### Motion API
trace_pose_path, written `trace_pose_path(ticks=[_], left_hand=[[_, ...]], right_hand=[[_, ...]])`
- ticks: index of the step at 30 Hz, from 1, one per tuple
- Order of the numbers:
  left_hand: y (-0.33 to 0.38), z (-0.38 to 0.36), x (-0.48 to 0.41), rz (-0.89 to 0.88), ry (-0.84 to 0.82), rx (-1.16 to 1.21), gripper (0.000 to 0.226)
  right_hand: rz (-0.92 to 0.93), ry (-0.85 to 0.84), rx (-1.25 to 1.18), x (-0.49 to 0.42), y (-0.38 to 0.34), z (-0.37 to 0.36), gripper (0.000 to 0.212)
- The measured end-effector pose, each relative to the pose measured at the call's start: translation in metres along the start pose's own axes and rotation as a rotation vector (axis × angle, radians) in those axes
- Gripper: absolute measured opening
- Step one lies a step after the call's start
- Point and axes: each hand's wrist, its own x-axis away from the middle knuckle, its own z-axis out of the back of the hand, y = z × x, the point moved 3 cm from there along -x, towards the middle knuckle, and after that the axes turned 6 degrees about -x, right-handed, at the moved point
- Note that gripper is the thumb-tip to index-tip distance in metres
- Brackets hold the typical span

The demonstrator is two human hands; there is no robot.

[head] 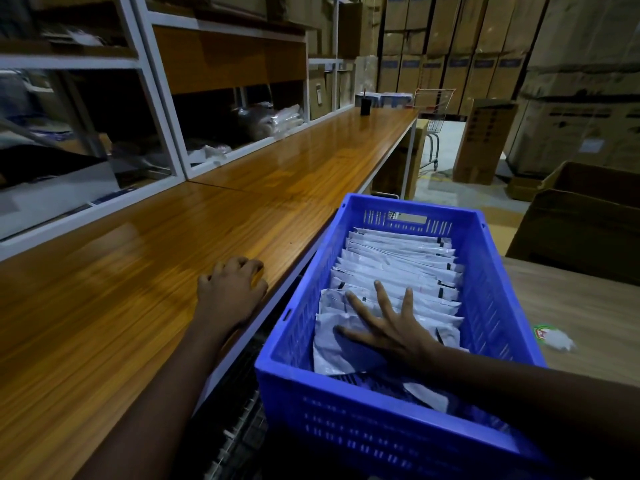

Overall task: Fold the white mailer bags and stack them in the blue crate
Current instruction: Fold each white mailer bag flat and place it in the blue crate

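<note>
Right hand (pixel 384 327) reaches into the blue crate (pixel 491 271), palm down, fingers splayed flat on the nearest folded white mailer bags (pixel 394 265), which stand in a row along the crate. Left hand (pixel 232 292) rests on the wooden counter (pixel 138 271) edge, fingers curled loosely, apparently gripping nothing.

A long wooden desk (pixel 311 161) runs along white-framed shelves (pixel 156 98) holding plastic-wrapped goods. A black cup (pixel 364 106) stands at its far end. Cardboard boxes (pixel 485 143) line the back wall, near a wire cart (pixel 434 112).
</note>
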Motion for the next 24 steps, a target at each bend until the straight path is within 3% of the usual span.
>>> trace_pose_path(ticks=[3,5,9,11,20,24], left_hand=[[0.000,-0.001,-0.001,-0.003,0.004,-0.002,0.042],[0.001,0.000,0.000,-0.001,0.005,-0.004,0.042],[0.001,0.000,0.001,0.004,0.011,-0.015,0.042],[0.002,0.000,0.002,0.008,0.007,-0.016,0.043],[0.002,0.000,0.003,0.004,0.015,-0.007,0.043],[0.000,0.003,0.006,0.007,0.032,0.039,0.041]], right_hand=[[0.057,-0.052,-0.081,0.001,-0.003,-0.010,0.099],[0.056,0.030,-0.229,-0.002,0.000,-0.006,0.099],[-0.221,-0.019,-0.490,-0.004,0.004,-0.004,0.117],[-0.259,-0.084,-0.522,-0.004,-0.001,-0.007,0.123],[-0.311,-0.178,-0.589,-0.010,0.003,-0.004,0.117],[-0.352,-0.056,-0.693,-0.017,0.009,0.014,0.107]])
